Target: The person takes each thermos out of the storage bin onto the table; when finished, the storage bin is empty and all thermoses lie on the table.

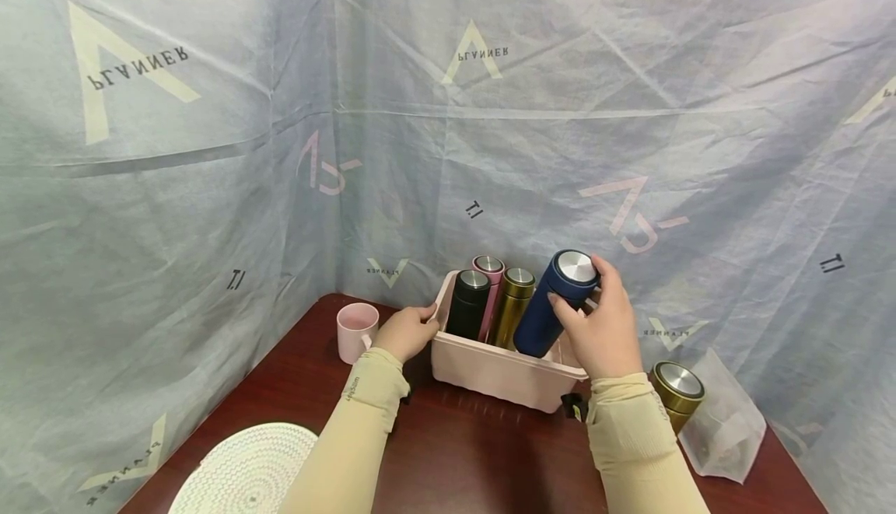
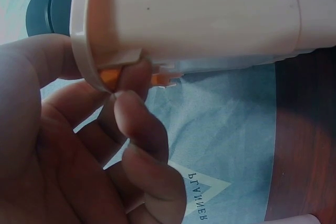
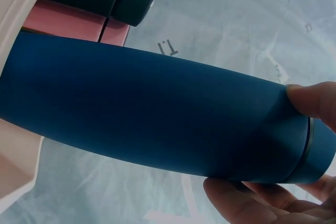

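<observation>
A dark blue thermos flask (image 1: 549,308) leans to the right, its lower end inside the pale pink bin (image 1: 490,370). Around its upper part, just by the silver-topped lid, my right hand (image 1: 607,327) grips it with thumb and fingers; the right wrist view shows the flask's side (image 3: 152,108) at length. My left hand (image 1: 406,333) holds the bin's left end, its thumb and curled fingers about the rim (image 2: 80,35). Upright in the bin's left half stand a black flask (image 1: 467,304), a pink flask (image 1: 492,265) and a gold flask (image 1: 514,308).
A pink mug (image 1: 357,331) stands left of the bin. At the right are another gold flask (image 1: 677,393) and a translucent bag (image 1: 728,421). A round woven mat (image 1: 245,471) lies at the front left. Printed cloth (image 1: 448,148) hangs behind the dark red table (image 1: 462,459).
</observation>
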Action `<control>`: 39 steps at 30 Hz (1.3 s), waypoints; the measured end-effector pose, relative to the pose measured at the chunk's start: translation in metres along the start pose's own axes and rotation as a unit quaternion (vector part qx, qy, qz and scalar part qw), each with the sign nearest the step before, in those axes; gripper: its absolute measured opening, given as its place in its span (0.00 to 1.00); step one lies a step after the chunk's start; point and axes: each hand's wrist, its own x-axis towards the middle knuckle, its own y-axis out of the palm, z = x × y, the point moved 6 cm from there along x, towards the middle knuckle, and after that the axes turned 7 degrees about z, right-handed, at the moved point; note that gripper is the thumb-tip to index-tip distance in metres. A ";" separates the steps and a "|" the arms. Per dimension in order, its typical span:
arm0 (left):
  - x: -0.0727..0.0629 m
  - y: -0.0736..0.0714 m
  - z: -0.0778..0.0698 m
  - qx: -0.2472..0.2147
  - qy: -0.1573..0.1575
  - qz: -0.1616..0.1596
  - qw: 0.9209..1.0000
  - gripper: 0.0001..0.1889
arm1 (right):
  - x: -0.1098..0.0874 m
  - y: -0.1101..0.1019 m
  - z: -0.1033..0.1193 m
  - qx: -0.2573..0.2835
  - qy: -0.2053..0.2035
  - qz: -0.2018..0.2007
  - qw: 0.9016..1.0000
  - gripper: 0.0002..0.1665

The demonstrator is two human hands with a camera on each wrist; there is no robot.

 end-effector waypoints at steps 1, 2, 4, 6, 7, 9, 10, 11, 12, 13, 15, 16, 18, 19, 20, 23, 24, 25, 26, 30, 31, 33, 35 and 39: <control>0.000 0.000 0.000 0.000 0.000 -0.001 1.000 0.24 | 0.000 -0.001 0.001 0.000 -0.002 -0.003 1.000 0.49; 0.000 0.000 0.000 -0.001 0.001 -0.001 1.000 0.24 | -0.001 -0.002 0.002 0.001 -0.004 -0.005 1.000 0.49; 0.000 0.000 -0.001 -0.004 0.000 -0.001 1.000 0.24 | -0.002 -0.004 0.004 0.001 -0.004 -0.009 1.000 0.49; 0.000 0.000 -0.001 -0.002 0.001 0.001 1.000 0.24 | -0.003 -0.006 0.005 -0.001 -0.003 -0.010 1.000 0.49; -0.001 -0.001 -0.001 -0.002 0.001 0.001 1.000 0.24 | -0.003 -0.007 0.005 -0.002 -0.003 -0.011 1.000 0.49; -0.001 -0.003 -0.003 -0.001 0.001 0.001 1.000 0.24 | -0.004 -0.009 0.007 -0.002 -0.004 -0.013 1.000 0.49; 0.000 -0.004 -0.004 0.000 0.002 -0.001 1.000 0.24 | -0.004 -0.011 0.008 -0.003 -0.006 -0.014 1.000 0.49; 0.000 -0.005 -0.004 0.000 0.003 -0.003 1.000 0.24 | -0.004 -0.012 0.009 -0.003 -0.008 -0.016 1.000 0.49; 0.000 -0.006 -0.005 0.000 0.004 -0.004 1.000 0.25 | -0.004 -0.014 0.010 -0.004 -0.010 -0.018 1.000 0.49; 0.001 -0.007 -0.006 0.000 0.005 -0.006 1.000 0.25 | -0.004 -0.015 0.011 -0.004 -0.013 -0.020 1.000 0.49; 0.001 -0.008 -0.007 0.002 0.007 -0.007 1.000 0.25 | -0.004 -0.018 0.013 -0.006 -0.015 -0.023 1.000 0.49; 0.001 -0.008 -0.007 0.002 0.007 -0.006 1.000 0.25 | -0.005 -0.020 0.013 -0.008 -0.015 -0.024 1.000 0.49; 0.001 -0.007 -0.007 0.003 0.004 -0.003 1.000 0.25 | -0.006 -0.022 0.014 -0.011 -0.010 -0.026 1.000 0.49; 0.001 -0.007 -0.006 0.003 0.003 -0.002 1.000 0.25 | -0.007 -0.023 0.014 -0.012 -0.009 -0.028 0.999 0.49; 0.001 -0.006 -0.005 0.003 0.002 -0.001 1.000 0.25 | -0.007 -0.024 0.015 -0.015 -0.007 -0.030 0.999 0.49; 0.001 -0.004 -0.004 0.003 -0.002 -0.001 1.000 0.24 | -0.010 -0.027 0.017 -0.016 -0.008 -0.035 0.999 0.49; 0.001 -0.004 -0.004 0.003 -0.002 -0.001 1.000 0.24 | -0.010 -0.028 0.017 -0.016 -0.009 -0.036 0.999 0.49; 0.001 -0.003 -0.003 0.003 -0.003 -0.001 1.000 0.24 | -0.011 -0.029 0.018 -0.017 -0.010 -0.038 0.999 0.49; 0.001 -0.003 -0.003 0.003 -0.003 0.000 1.000 0.24 | -0.012 -0.029 0.018 -0.019 -0.008 -0.039 0.999 0.49; 0.002 -0.002 -0.002 0.005 -0.001 0.000 1.000 0.24 | -0.015 -0.031 0.019 -0.028 -0.003 -0.043 0.999 0.49; 0.002 -0.002 -0.001 0.005 -0.001 0.000 1.000 0.24 | -0.016 -0.032 0.019 -0.029 -0.003 -0.044 0.999 0.49; 0.002 -0.001 -0.001 0.005 0.000 0.000 1.000 0.24 | -0.017 -0.032 0.019 -0.032 -0.005 -0.047 0.998 0.48; 0.002 -0.001 0.000 0.005 0.001 0.000 1.000 0.24 | -0.017 -0.033 0.019 -0.034 -0.007 -0.049 0.998 0.48; 0.002 0.000 -0.001 0.007 0.005 -0.001 1.000 0.24 | -0.018 -0.036 0.019 -0.031 -0.009 -0.051 0.998 0.48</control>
